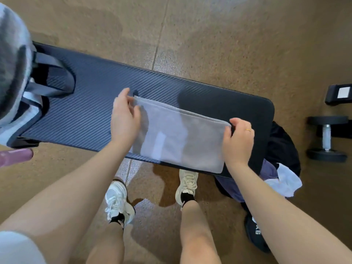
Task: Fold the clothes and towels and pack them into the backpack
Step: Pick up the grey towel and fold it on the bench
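A grey towel [181, 134], folded into a flat rectangle, lies on the dark padded bench [91, 103]. My left hand [124, 117] pinches the towel's far left corner. At the towel's far right corner my right hand [238, 141] grips the edge with curled fingers. At the bench's left end stands a grey and white backpack [13, 77] with dark straps. A heap of clothes [280, 168], black, purple and white, lies on the floor below the bench's right end.
A dumbbell [326, 139] and a black stand foot [339, 94] are on the floor at the right. A pink object [15, 155] pokes in at the left edge. My two feet in white shoes stand in front of the bench.
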Demonstrator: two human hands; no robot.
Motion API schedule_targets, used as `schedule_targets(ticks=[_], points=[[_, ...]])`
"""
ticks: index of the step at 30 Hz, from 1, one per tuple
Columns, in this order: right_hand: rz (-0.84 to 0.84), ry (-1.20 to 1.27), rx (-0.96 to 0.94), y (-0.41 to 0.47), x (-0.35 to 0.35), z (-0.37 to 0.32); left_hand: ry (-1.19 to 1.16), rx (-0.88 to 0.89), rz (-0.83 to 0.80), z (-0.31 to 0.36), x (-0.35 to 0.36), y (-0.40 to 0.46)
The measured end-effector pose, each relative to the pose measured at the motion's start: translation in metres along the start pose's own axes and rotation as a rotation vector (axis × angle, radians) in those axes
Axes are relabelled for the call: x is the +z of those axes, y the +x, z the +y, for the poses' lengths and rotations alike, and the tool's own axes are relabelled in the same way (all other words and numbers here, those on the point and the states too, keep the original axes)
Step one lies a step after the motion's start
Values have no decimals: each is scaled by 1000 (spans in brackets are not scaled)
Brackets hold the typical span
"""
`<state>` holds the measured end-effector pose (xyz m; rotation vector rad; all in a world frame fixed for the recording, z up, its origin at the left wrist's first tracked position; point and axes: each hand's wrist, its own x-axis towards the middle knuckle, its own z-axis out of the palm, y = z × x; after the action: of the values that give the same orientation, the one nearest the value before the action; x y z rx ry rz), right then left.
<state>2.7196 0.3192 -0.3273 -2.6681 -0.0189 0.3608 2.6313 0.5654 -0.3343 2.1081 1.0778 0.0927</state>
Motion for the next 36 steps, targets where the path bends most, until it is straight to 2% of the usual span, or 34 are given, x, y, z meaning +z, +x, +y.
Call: schedule_targets(ticks=[2, 4, 6, 8, 10, 14, 18, 20, 25, 28, 29, 34, 35, 36], points=[[-48, -129, -381, -20, 22, -6, 122, 324, -84, -5, 15, -18], [-206, -186, -633, -39, 52, -13, 287, 603, -212, -20, 34, -34], [-297, -290, -733, -47, 77, -16, 503, 715, -277, -39, 49, -42], [-290, -406, -755, -43, 88, -11, 651, 684, -269, -51, 52, -42], [-262, -465, -713, -35, 87, 2, 691, 657, -252, -54, 50, -39], [-283, -545, -451, -17, 56, 29, 740, 624, -313, -49, 49, -40], [-348, -573, -364, 3, 17, 39, 783, 554, -382, -35, 43, -43], [-370, -491, -368, 12, 4, 32, 767, 576, -407, -22, 42, -49], [-366, -302, -265, 23, 3, 17, 706, 823, -497, 3, 64, -70], [-410, 97, 36, 15, 3, 15, 727, 777, -506, 9, 77, -72], [-408, 158, 86, 11, 2, 17, 734, 742, -519, 11, 79, -72], [-436, 155, 173, -13, -8, 15, 771, 591, -653, 24, 82, -73], [-435, 181, 152, -15, -12, 9, 745, 569, -672, 27, 81, -72], [-439, 194, 97, -18, -16, -1, 609, 497, -691, 31, 79, -72]])
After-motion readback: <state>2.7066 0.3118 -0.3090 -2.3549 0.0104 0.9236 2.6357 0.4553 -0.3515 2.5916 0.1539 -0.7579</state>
